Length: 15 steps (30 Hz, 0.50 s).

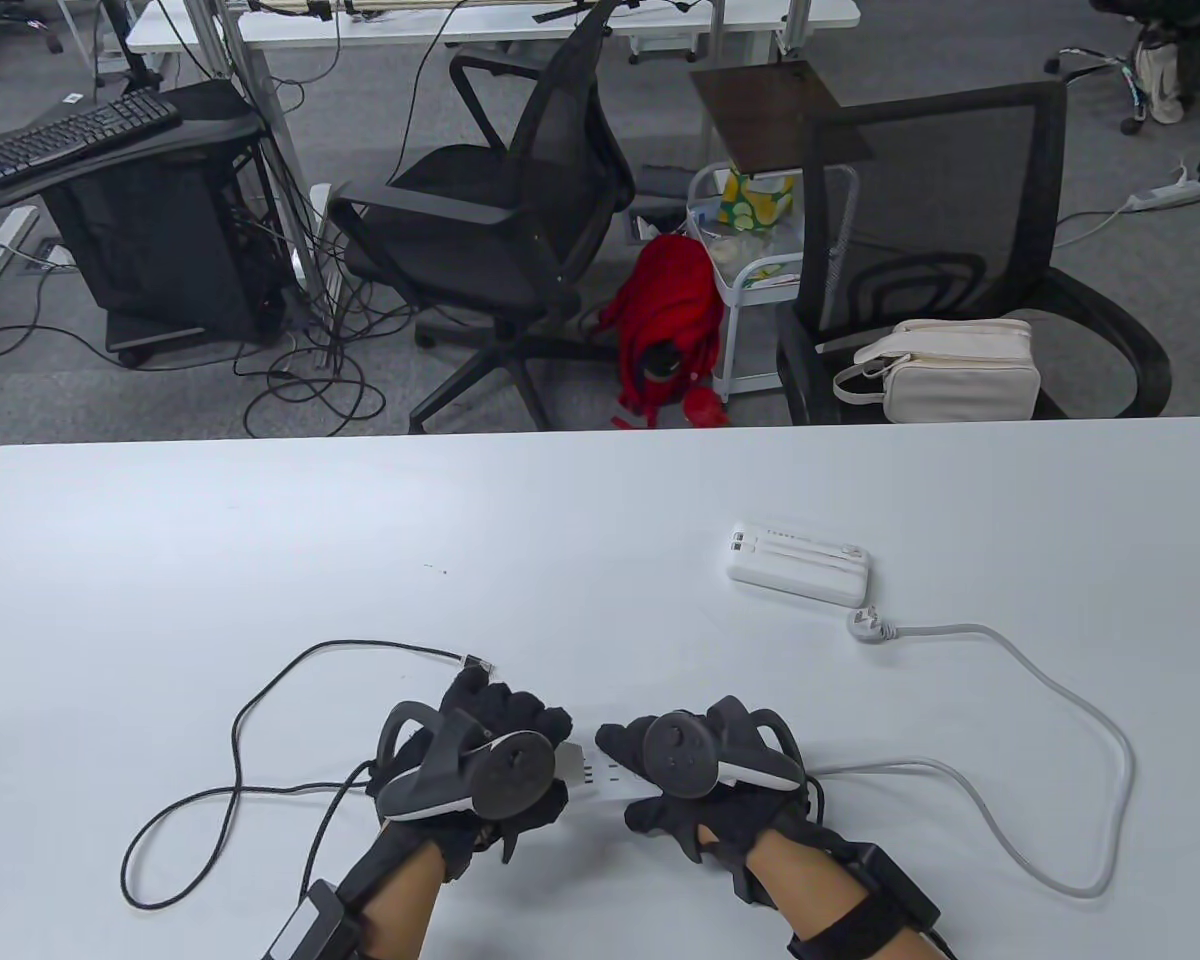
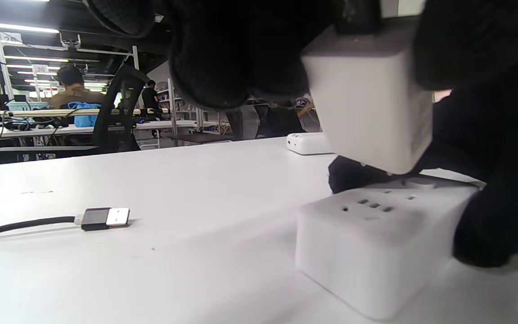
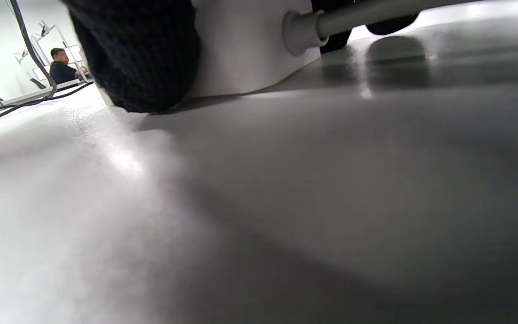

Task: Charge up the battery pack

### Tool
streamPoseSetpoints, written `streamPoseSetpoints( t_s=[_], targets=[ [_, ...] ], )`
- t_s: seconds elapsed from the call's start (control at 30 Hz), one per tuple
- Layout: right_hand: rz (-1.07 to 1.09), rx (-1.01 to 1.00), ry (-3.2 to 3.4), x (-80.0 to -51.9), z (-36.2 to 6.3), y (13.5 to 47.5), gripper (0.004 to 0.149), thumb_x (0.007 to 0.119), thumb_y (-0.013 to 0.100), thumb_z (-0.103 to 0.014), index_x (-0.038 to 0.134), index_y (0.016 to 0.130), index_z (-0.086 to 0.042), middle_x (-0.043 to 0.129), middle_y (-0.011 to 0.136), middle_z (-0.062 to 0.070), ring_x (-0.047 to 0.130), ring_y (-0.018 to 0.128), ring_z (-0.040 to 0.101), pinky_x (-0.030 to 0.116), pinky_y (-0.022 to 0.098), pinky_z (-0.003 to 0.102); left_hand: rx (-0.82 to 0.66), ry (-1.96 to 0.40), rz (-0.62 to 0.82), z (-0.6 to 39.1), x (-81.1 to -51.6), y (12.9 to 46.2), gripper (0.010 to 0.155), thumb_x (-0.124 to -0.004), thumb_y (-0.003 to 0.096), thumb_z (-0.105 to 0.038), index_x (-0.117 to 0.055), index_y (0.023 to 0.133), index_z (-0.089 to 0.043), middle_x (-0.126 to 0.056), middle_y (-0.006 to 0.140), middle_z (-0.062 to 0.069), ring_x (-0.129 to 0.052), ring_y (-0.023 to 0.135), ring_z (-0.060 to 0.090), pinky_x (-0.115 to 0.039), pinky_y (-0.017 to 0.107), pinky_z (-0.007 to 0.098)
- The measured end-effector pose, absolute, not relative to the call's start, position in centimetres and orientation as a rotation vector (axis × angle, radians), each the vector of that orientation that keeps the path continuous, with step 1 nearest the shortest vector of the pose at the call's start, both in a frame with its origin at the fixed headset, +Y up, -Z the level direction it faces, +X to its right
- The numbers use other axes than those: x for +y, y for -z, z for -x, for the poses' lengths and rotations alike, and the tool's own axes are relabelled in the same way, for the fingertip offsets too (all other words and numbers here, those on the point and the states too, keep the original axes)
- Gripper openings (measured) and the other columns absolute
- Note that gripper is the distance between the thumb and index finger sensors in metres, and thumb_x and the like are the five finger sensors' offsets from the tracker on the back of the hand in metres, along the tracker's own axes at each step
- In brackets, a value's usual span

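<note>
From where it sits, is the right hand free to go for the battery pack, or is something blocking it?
Probably not yet: the table between them is bare, but the right hand is holding down the power strip while the left hand holds the charger over it.

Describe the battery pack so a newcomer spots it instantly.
On the white table, look right of centre, beyond both hands. The battery pack is the flat white rectangular block lying there alone, just behind the white wall plug; unlike the power strip, no hand touches it.

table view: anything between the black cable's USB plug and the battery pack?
No. The table view shows only bare table between the USB plug and the battery pack; the left wrist view agrees.
</note>
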State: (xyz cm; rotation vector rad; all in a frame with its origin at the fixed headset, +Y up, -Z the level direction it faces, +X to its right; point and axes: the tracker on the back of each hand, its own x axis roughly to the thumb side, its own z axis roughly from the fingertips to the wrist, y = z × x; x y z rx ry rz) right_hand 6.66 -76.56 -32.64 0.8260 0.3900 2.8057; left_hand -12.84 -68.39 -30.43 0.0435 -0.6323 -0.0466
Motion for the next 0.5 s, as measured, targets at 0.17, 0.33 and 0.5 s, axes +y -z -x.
streamPoseSetpoints(
  t_s=[0.17,0.33,0.5],
  targets=[
    [-0.828,0.392,-2.807,-76.6,-6.7,32.6,0.078,0.087,0.046,-0.047,0.044,0.109,-0.034,0.056,0.107,0.002,0.061,0.096,0.029,0.052,0.075,0.056,-0.634,0.108,-0.005,11.7,-69.0,30.7,0.070,-0.089,0.0397,-0.056,-0.081,0.096,-0.015,-0.091,0.085,0.014,-0.095,0.075,0.039,-0.051,0.074,0.075],
    [-0.831,0.395,-2.806,-76.6,-6.6,32.6,0.078,0.087,0.046,-0.047,0.044,0.109,-0.034,0.056,0.107,0.003,0.061,0.096,0.029,0.052,0.075,0.056,-0.628,0.149,0.023,11.0,-69.2,31.0,0.070,-0.089,0.0397,-0.056,-0.082,0.096,-0.015,-0.091,0.085,0.015,-0.095,0.075,0.040,-0.052,0.074,0.075],
    [-0.831,0.396,-2.805,-76.6,-6.6,32.6,0.078,0.087,0.046,-0.047,0.044,0.109,-0.034,0.055,0.107,0.003,0.061,0.096,0.030,0.051,0.075,0.056,-0.633,0.178,0.025,10.2,-69.0,31.0,0.069,-0.089,0.0403,-0.056,-0.081,0.096,-0.016,-0.090,0.085,0.015,-0.094,0.074,0.040,-0.057,0.073,0.070]
  ],
)
